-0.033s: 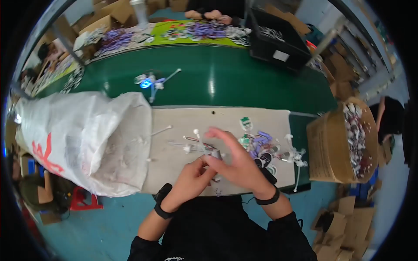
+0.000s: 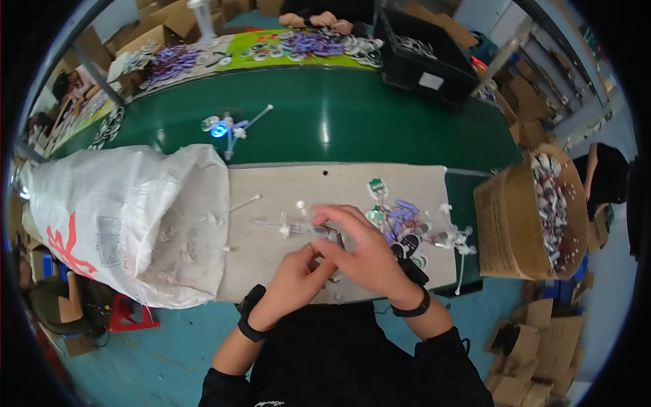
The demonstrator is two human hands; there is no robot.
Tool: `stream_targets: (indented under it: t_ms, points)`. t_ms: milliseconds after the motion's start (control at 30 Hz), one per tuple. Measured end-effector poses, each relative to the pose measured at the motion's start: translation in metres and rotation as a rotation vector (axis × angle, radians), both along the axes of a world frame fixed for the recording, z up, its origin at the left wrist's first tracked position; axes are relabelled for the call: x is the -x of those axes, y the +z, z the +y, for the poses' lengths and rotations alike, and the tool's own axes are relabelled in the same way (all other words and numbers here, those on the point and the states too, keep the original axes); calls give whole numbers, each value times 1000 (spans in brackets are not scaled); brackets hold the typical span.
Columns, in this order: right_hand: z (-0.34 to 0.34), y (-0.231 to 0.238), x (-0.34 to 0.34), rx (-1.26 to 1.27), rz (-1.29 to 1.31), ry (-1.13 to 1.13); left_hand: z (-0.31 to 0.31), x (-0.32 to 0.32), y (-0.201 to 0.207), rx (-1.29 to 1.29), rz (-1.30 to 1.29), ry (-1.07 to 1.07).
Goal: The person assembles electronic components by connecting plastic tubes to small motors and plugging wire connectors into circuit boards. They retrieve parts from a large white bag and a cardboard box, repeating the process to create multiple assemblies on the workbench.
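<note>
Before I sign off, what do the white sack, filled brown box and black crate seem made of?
White sack: probably plastic, possibly woven, faintly glossy; it creases and slumps softly.
Brown box: most likely cardboard, matt, with thin stiff walls.
Black crate: perhaps rigid plastic, dull, straight-sided; metal isn't ruled out.

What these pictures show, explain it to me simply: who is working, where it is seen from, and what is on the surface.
There is no machine here: a person works with two bare hands, the left hand and the right hand. The view looks down from a camera worn on that person's head; its fisheye lens bends straight edges.

The hands meet around a small grey part; blur hides which one grips it.

Beneath is a beige mat with a pile of purple pieces to the right. An open white sack lies to the left, and a filled cardboard box stands at the right.
</note>
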State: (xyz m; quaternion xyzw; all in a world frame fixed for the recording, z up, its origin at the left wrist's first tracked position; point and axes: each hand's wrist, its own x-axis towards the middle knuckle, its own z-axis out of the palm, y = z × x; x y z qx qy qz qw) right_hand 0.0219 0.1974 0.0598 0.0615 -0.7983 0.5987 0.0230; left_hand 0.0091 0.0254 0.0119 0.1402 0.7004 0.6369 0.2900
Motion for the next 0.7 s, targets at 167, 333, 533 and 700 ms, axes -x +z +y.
stream_targets:
  t_ms: [167, 333, 533, 700]
  points:
    - [33, 3, 2, 69, 161, -94, 53, 22, 30, 52, 124, -90]
    - [94, 31, 17, -72, 204, -193, 116, 54, 56, 30, 517, -177]
    - [158, 54, 51, 370, 122, -367, 173, 85, 76, -279, -41, -310]
    - [249, 20, 68, 368, 106, -330, 154, 131, 28, 252, 595, -146]
